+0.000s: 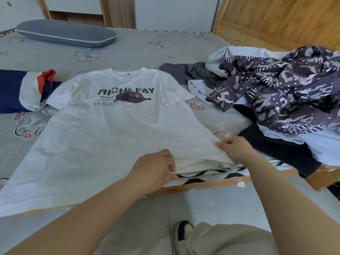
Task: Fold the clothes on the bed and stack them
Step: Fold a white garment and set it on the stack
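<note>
white cotton t-shirt [103, 137] with green lettering lies flat mid-bed, soft and creased; left hand [154, 169] and right hand [234, 148] pinch its bunched hem at five o'clock, fingers curled.

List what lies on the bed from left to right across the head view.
Navy, white and orange garment → white T-shirt → grey garment → patterned clothes pile. Both hands, left and right, pinch the T-shirt's near right hem.
</note>
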